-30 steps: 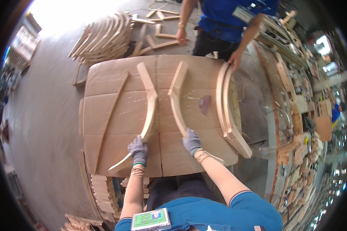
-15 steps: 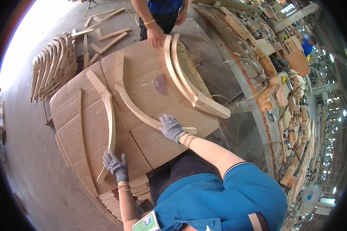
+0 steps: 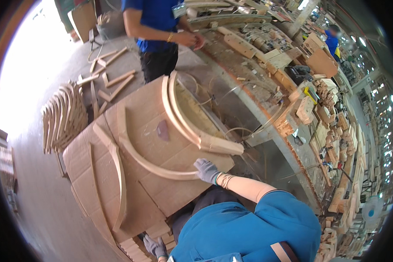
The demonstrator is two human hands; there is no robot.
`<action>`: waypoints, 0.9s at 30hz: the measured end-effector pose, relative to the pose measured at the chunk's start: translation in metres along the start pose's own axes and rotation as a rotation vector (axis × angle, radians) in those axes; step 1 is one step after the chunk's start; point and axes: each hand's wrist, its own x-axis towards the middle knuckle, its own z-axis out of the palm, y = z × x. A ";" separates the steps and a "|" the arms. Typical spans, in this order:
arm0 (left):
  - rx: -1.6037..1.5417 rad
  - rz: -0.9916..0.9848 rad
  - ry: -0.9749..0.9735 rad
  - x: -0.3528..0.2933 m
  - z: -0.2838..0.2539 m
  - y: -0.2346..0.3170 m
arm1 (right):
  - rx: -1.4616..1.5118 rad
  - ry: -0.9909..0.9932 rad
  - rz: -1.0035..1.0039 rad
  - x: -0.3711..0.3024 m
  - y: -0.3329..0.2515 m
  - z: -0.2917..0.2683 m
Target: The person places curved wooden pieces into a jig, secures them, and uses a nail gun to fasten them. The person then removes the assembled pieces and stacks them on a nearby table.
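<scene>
My right hand point(image 3: 207, 170), in a grey glove, is closed at the near end of a curved wooden piece point(image 3: 146, 167), whose tip is hidden under the fingers. The piece lies on the cardboard-covered table point(image 3: 150, 207), bowing toward me. My left hand point(image 3: 155, 247), also gloved, is low by the table's near edge with fingers apart, next to stacked wooden pieces point(image 3: 134, 249). Left of the held piece, a second curved wooden piece point(image 3: 120, 179) lies untouched. Two nested curved pieces point(image 3: 179, 114) rest at the table's far right side. Between lies a purplish half-round sheet point(image 3: 163, 131).
A co-worker point(image 3: 157, 37) in blue stands beyond the table, hands together. Stacked curved wood point(image 3: 65, 118) stands at the left, with angled wooden pieces point(image 3: 118, 85) on the floor nearby. Along the right runs a long workbench point(image 3: 249, 72) crowded with wood parts and tools.
My left hand has left the left curved piece and moved down to the near edge. My right hand has shifted to its piece's end. The co-worker has straightened, drawing a hand off the nested pieces.
</scene>
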 end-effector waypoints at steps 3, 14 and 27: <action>-0.031 -0.152 0.018 -0.019 0.014 0.019 | 0.104 0.086 -0.074 0.010 0.016 -0.025; -0.219 -0.233 -0.007 -0.051 0.076 0.103 | 0.100 0.187 -0.098 -0.039 0.149 -0.098; -0.298 -0.621 -0.074 -0.201 0.123 0.104 | 0.237 0.012 -0.414 0.008 0.107 -0.102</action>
